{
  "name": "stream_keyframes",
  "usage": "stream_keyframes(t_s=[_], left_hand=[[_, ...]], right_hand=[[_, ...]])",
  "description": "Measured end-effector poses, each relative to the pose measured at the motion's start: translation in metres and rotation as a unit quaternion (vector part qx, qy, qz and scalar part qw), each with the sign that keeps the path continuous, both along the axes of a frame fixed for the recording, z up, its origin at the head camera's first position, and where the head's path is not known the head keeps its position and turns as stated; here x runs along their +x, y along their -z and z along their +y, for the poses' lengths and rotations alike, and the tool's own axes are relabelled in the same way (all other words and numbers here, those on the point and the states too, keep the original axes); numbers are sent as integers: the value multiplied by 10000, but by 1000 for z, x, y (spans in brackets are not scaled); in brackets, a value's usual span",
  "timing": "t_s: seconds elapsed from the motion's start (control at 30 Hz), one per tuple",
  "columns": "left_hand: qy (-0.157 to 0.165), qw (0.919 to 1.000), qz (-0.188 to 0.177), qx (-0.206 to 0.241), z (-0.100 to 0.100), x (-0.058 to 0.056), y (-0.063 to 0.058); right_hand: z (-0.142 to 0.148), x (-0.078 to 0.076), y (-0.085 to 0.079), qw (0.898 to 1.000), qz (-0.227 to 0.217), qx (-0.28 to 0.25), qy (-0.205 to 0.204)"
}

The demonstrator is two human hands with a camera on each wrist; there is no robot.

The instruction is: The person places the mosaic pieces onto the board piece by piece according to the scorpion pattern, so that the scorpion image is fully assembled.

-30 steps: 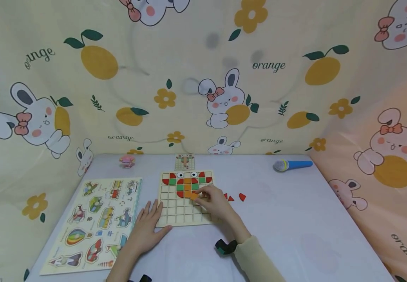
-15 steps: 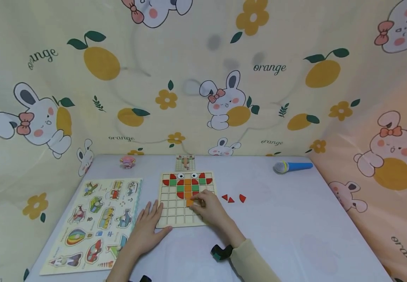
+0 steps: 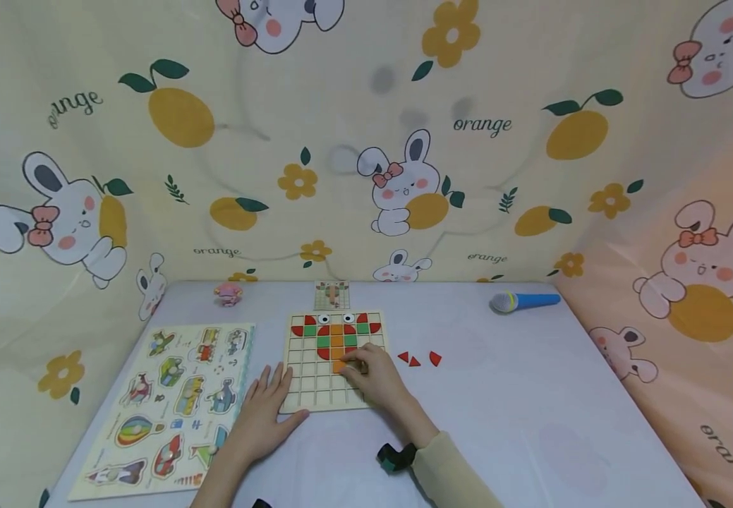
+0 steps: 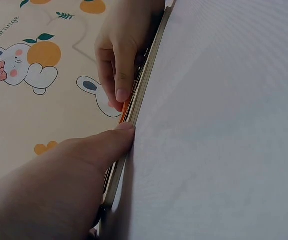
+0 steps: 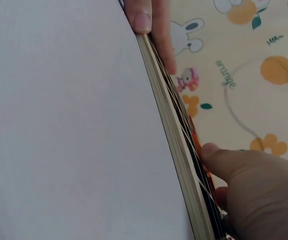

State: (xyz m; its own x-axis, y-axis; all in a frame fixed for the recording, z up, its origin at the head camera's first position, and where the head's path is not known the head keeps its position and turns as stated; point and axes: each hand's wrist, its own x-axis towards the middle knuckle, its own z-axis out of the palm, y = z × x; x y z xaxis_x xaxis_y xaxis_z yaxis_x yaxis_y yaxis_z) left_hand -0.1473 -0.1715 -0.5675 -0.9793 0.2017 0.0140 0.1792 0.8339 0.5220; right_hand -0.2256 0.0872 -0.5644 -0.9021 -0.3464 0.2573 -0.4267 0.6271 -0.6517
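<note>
A square wooden grid board (image 3: 305, 386) lies on the table with red, green and orange tiles and two eye tiles in its upper cells. At the foot of the orange column, my right hand (image 3: 375, 377) pinches an orange square tile (image 3: 338, 367) between thumb and fingers, down at the grid. My left hand (image 3: 267, 413) rests with fingers spread along the board's left edge, its thumb at the lower left corner. Seen from the left wrist, that thumb (image 4: 118, 135) touches the board's edge. The right thumb (image 5: 214, 155) lies over the tiles in the right wrist view.
Several loose red tiles (image 3: 414, 362) lie right of the board. A small pattern card (image 3: 331, 295) is behind it. A picture puzzle board (image 3: 176, 402) lies left, a pink toy (image 3: 228, 293) at the back left, a blue toy microphone (image 3: 525, 303) at the back right.
My right hand has brought the orange tile slightly down and left to the cell below the orange column, then stayed there. The left hand has held still.
</note>
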Motion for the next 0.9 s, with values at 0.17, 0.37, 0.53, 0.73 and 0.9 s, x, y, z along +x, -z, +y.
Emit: stream_keyframes(t_s=[0.17,0.37,0.53,0.73,0.9], left_hand=[[8,10000,42,-62,0,-2,2],[13,10000,30,-34,0,-2,3],[16,10000,33,-44,0,-1,4],[-21,10000,-7,-78,0,0,3],[-22,10000,-45,-46,0,-1,2]], right_hand=[[-3,0,0,9994,325,132,38],[-3,1,0,9995,308,105,48],[-4,2,-2,9996,91,248,112],[3,3,-16,9994,-269,-89,178],[37,-10,-30,9982,-327,-204,451]])
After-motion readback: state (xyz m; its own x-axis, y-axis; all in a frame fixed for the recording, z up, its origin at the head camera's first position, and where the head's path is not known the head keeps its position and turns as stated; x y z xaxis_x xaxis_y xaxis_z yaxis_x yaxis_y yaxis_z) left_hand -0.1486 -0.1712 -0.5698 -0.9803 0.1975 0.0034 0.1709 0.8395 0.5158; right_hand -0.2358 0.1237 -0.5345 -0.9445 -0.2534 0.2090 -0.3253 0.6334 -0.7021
